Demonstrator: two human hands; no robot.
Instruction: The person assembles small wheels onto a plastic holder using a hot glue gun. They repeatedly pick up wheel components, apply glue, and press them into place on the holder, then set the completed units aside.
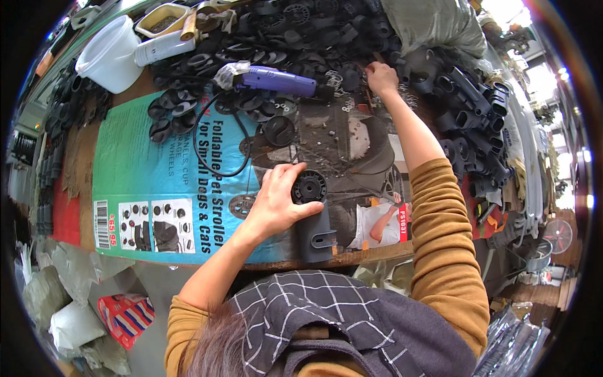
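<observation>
My left hand is closed round a black plastic wheel hub with a ribbed, round face and a hole in its middle. Below the hub a dark grey plastic bracket with a slot lies at the table's near edge; whether the two are joined I cannot tell. My right hand is stretched far forward to the back of the table, its fingers curled down beside a scatter of small metal pieces. What its fingertips hold, if anything, is hidden. Between the hands, farther back, lies a purple power tool with a black cord.
A printed cardboard sheet covers the tabletop. Black plastic parts are heaped along the back, with black tubular fittings at the right. A white bucket, a white bottle and a yellowish tub stand back left.
</observation>
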